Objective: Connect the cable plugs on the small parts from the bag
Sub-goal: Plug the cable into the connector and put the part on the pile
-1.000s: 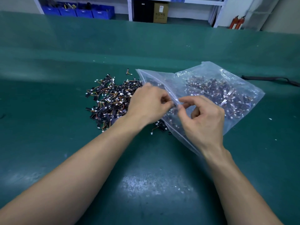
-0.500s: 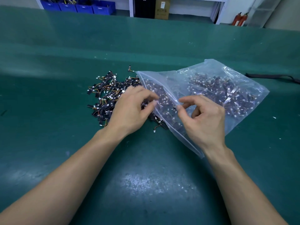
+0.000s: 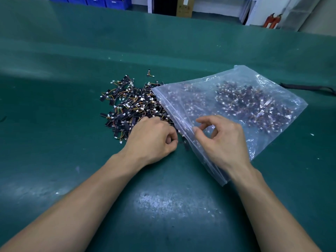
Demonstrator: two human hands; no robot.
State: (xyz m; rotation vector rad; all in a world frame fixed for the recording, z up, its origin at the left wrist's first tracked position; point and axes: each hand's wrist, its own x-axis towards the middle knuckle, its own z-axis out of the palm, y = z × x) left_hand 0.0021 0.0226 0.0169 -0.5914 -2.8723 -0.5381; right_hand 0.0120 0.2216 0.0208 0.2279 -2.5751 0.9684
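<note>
Small black parts with orange and yellow wires and white plugs (image 3: 131, 108) are in two places on the green table (image 3: 163, 206): a loose heap left of centre, and more inside the bag beside it. Nearest the camera, two bare forearms reach forward over the worn, scuffed surface.

The left hand (image 3: 154, 139) sits at the near right edge of the heap, knuckles up, with its fingers curled under against the thumb; I cannot tell whether a part is held inside them. The right hand (image 3: 223, 140) rests on the near corner of the clear plastic zip bag (image 3: 200, 88), just beside the zip strip, its fingers loosely bent and the thumb tip on the plastic. Motion blur hides whether it pinches the film.

The bag lies flat, its mouth towards the heap and touching it. Farther right, a black strap (image 3: 309, 87) lies on the table. Beyond the far edge stand blue bins (image 3: 101, 0), a brown cardboard box (image 3: 184, 8) and two red fire extinguishers (image 3: 272, 20).
</note>
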